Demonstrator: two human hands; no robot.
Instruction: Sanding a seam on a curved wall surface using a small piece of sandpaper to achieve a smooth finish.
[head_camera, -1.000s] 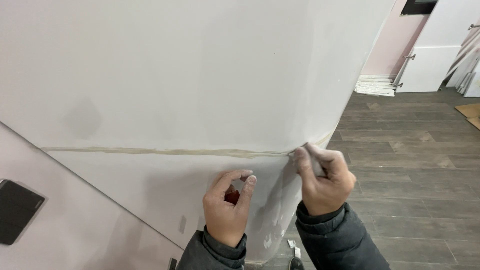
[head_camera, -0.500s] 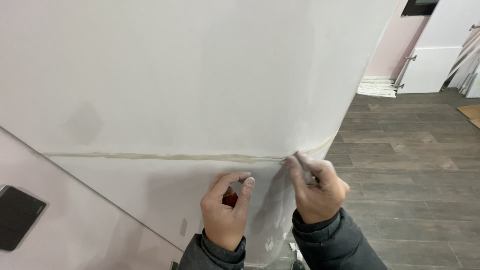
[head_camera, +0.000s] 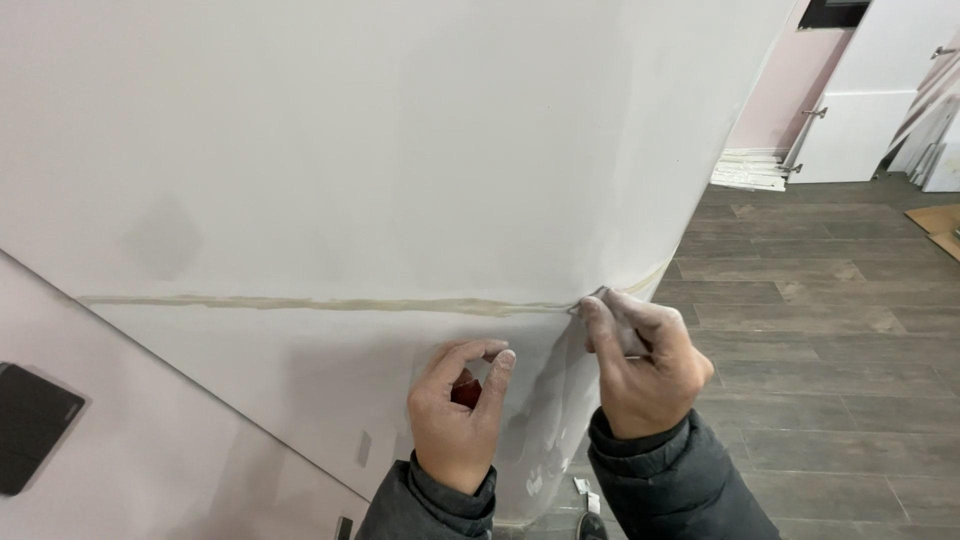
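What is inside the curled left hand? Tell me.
Inside the left hand, a small red object shows between thumb and fingers, held near the white wall. Its shape and most of its body are covered by the fingers, so its kind cannot be told.

A wall (head_camera: 380, 150) is filling the left and centre, with its outer corner edge running down just right of centre. A horizontal seam line (head_camera: 330, 304) is crossing the wall, ending at that corner. The right hand (head_camera: 645, 365) is sitting at the corner, fingertips touching the seam's right end. The left hand (head_camera: 458, 410) is sitting just left of it and lower, against the wall below the seam, with a small object (head_camera: 466, 391) lying inside its curled fingers. A dark panel (head_camera: 32, 425) is sitting on the wall far left, below the seam. The plank floor (head_camera: 830, 350) is stretching right of and behind the corner. A stack of boards (head_camera: 750, 172) is lying on the floor far behind, right, beside a door (head_camera: 870, 110).
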